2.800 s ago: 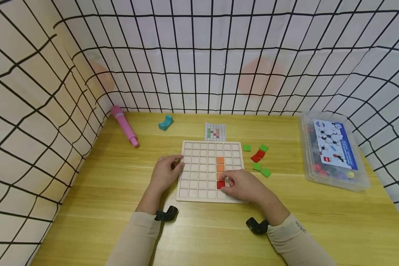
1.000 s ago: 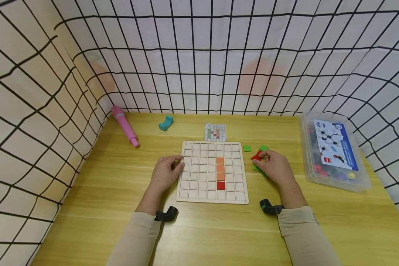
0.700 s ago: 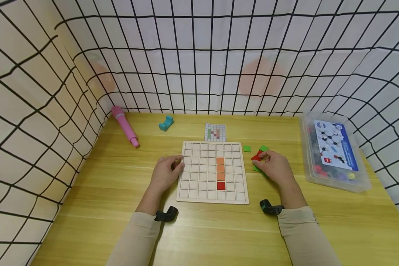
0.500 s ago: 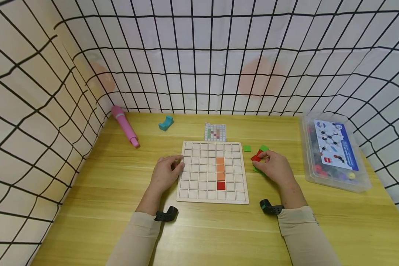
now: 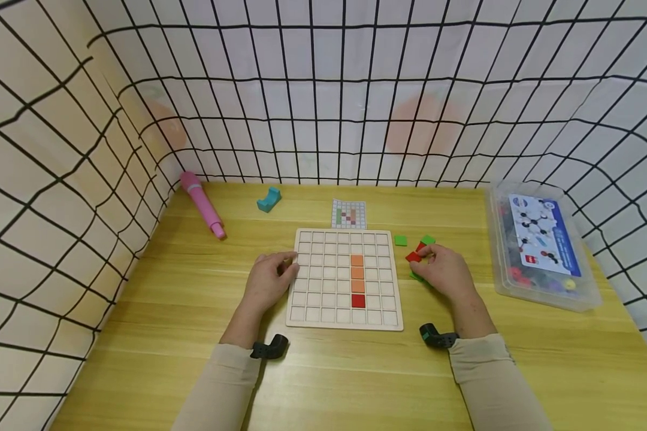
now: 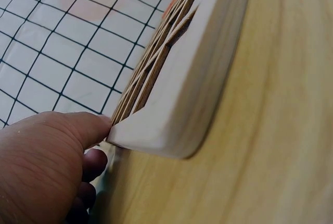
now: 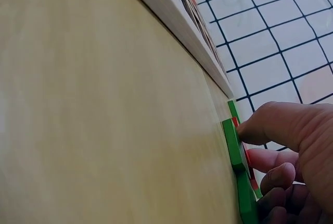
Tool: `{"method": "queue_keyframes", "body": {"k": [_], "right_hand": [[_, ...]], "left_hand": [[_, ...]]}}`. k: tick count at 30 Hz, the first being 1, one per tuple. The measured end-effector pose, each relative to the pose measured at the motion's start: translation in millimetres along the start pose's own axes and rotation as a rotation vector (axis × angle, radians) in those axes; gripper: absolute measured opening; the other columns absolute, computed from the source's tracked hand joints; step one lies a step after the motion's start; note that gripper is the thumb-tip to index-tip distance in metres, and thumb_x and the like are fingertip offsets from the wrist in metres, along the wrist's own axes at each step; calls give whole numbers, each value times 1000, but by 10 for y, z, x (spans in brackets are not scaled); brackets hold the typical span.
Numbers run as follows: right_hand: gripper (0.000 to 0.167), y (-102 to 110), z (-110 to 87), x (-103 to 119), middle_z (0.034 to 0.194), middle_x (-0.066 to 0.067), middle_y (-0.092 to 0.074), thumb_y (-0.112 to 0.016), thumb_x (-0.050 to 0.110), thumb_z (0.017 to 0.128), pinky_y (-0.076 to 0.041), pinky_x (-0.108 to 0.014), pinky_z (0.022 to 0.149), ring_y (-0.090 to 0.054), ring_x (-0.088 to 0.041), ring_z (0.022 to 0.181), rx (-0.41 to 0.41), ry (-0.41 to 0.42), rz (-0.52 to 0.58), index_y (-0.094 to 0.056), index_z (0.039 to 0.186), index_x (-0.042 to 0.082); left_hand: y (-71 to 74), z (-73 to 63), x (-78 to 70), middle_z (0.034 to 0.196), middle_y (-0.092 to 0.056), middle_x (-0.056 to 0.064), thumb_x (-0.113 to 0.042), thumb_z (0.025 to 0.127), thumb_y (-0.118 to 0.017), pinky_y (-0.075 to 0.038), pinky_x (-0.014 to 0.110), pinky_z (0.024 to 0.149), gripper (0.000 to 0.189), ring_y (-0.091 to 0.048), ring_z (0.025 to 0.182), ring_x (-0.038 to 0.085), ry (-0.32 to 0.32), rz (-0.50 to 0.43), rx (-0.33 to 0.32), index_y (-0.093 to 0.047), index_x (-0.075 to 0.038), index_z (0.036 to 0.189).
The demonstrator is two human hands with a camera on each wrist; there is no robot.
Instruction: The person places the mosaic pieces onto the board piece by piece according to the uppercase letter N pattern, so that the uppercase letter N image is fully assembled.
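Observation:
A wooden grid board (image 5: 331, 311) lies mid-table, with three orange tiles (image 5: 357, 273) in one column and a red tile (image 5: 358, 301) directly below them. My left hand (image 5: 270, 279) touches the board's left edge with thumb and forefinger; the left wrist view shows the thumb (image 6: 88, 128) against the edge. Right of the board, my right hand (image 5: 446, 270) pinches a loose red square tile (image 5: 413, 257) between thumb and fingers. Around it lie another red tile (image 5: 420, 246), partly hidden, and green tiles (image 5: 401, 240). In the right wrist view, a green tile (image 7: 234, 146) partly covers the pinched one.
Behind the board lies a small printed grid card (image 5: 348, 214). A pink microphone-shaped toy (image 5: 202, 203) and a teal curved block (image 5: 269, 199) are at the back left. A clear plastic case (image 5: 541, 239) stands at the right. Black wire mesh (image 5: 323, 120) encloses the table's back and sides.
My right hand has left the red tile on the board and moved right to the loose tiles. The pinched red tile has since shifted slightly left. My left hand stays put.

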State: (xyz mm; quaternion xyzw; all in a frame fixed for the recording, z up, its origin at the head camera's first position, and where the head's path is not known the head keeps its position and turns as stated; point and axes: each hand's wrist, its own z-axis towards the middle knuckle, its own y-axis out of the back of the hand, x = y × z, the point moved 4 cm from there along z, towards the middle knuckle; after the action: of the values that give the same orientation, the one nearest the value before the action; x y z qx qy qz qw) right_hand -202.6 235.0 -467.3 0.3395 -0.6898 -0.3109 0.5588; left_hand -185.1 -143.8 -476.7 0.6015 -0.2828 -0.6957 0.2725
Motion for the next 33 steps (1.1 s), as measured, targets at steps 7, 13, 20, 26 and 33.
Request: {"method": "queue_keyframes", "body": {"k": [7,13,20,26,33], "right_hand": [[40,-9,4,21,87,-8,-60,-67,30,91,-40,-31,65,-53,-23,74,8,-5,2,-65,121,3],[42,-16,11,28,88,-8,-62,-68,33,92,-40,-31,67,-54,-23,76,4,9,-18,-66,121,4],[49,-9,2,39,91,-11,-64,-71,45,91,-41,-32,68,-56,-25,78,-29,19,-32,-68,119,4],[47,-16,10,41,95,-12,-69,-70,43,91,-43,-33,70,-59,-25,81,-13,10,-46,-67,120,6],[42,-18,9,42,96,-12,-70,-69,38,92,-43,-33,71,-60,-25,82,-6,3,-45,-67,119,6]], "left_hand": [[4,-1,1,83,-65,4,-26,98,-68,-38,32,72,31,-48,83,21,0,-5,-5,-73,-15,126],[4,-3,6,83,-65,5,-26,98,-68,-38,32,73,31,-48,83,21,7,-9,-4,-73,-14,126],[2,5,6,81,-66,4,-26,97,-69,-38,32,73,31,-49,81,20,-20,1,-18,-74,-13,126],[1,10,10,79,-65,4,-25,98,-68,-38,32,74,31,-50,79,20,-28,2,-21,-74,-13,126],[4,6,10,82,-66,4,-25,98,-68,-38,32,74,31,-50,82,21,-17,-1,-14,-73,-13,126]]}}
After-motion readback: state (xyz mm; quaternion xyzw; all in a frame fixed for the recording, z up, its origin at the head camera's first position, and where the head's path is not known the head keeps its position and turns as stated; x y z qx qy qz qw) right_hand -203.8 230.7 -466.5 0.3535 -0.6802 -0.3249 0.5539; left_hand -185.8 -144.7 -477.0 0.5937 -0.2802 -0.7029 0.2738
